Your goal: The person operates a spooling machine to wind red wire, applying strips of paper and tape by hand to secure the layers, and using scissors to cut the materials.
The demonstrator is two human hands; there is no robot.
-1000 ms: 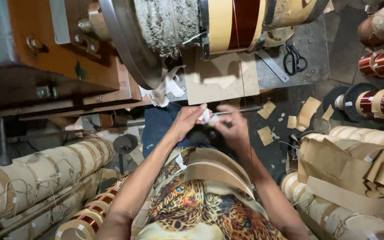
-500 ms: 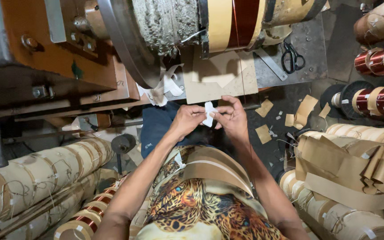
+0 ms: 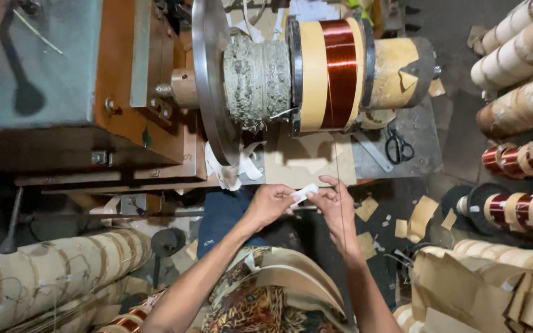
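A small white strip of paper or tape sits pinched between the two hands, in front of the person's chest and just below the edge of the desk. The left hand is closed, thumb and forefinger gripping the strip's lower left end. The right hand grips the other end with its fingertips, the remaining fingers loosely curled. The two hands nearly touch each other.

A thin wire, hard to make out, runs down from the machine above to the right hand.

Above the hands, a coil of shiny reddish copper wire is wound on a horizontal spindle, flanked by tan paper bands and a yellowish paper-wrapped cylinder. Left of it is a rough grey drum wrapped in cord, then a large thin metal disc seen edge on. The brown and grey machine housing fills the upper left.

On the desk lie a flat piece of tan cardboard and a pair of black-handled scissors. White crumpled strips hang under the disc.

Rolls of brown paper tape lie at lower left, finished copper coils at right, and scraps of brown paper on the dark floor.
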